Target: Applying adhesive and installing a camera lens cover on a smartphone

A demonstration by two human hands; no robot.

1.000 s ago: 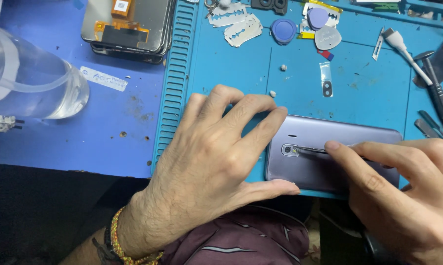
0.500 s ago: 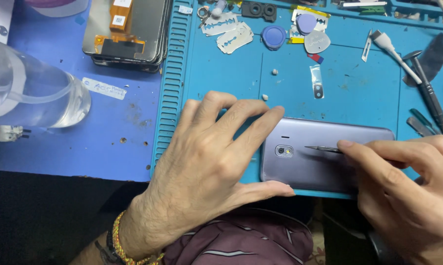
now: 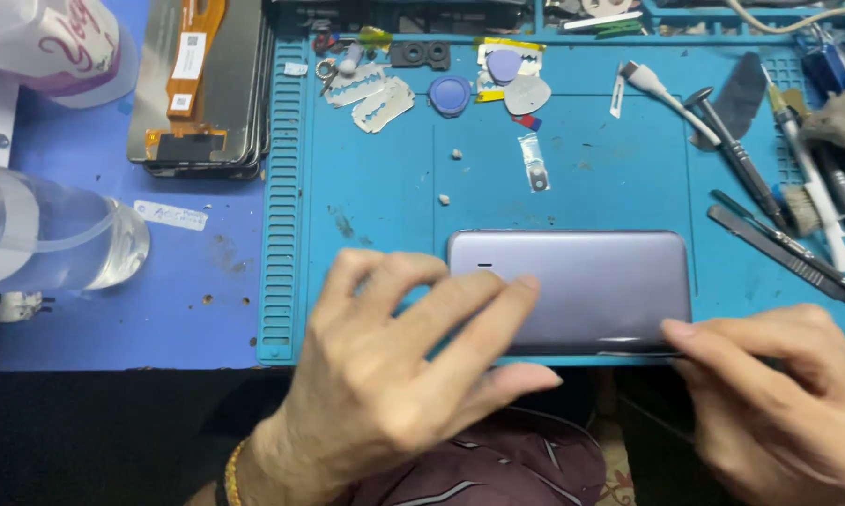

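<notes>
A grey-violet phone [image 3: 591,281] lies back-up near the front edge of the blue work mat [image 3: 385,187]. My left hand [image 3: 394,375] presses down on the phone's left end, with its fingers spread over the back and the thumb along the near edge. My right hand [image 3: 778,394] sits at the phone's near right corner. It pinches a thin metal tool [image 3: 633,354] that lies along the phone's near edge. The left end of the phone is hidden under my fingers.
Razor blades [image 3: 371,98], a blue disc [image 3: 451,94] and plastic picks [image 3: 526,94] lie at the back of the mat. Tweezers and other hand tools [image 3: 750,169] lie to the right. A stack of screens [image 3: 202,84] and a clear bottle [image 3: 48,234] are to the left.
My right hand has drawn the tool off the phone's back, near the lens, down to the near right edge. My left hand has slid lower over the phone's left end.
</notes>
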